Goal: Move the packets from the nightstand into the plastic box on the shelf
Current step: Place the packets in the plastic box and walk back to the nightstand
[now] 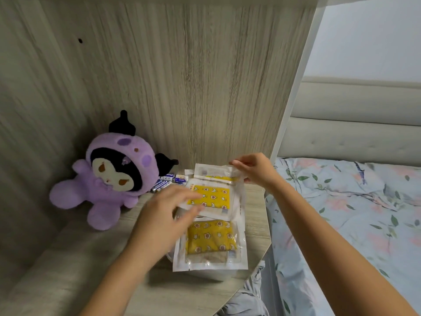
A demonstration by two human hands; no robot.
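Three clear packets with yellow star-and-moon patterned contents lie stacked on the wood-grain nightstand (79,265). The nearest packet (210,244) lies flat at the front of the pile. My left hand (164,222) grips the left edge of the middle packet (213,198). My right hand (252,167) pinches the top right corner of the far packet (214,173), lifting that edge slightly. A white plastic edge (205,273) shows under the pile; I cannot tell what it is. No shelf is in view.
A purple plush toy (109,176) sits at the back left of the nightstand against the wood panel. Several blue batteries (165,181) lie just behind the packets. A bed with floral sheets (353,213) is on the right, with grey cloth (248,299) below the nightstand's edge.
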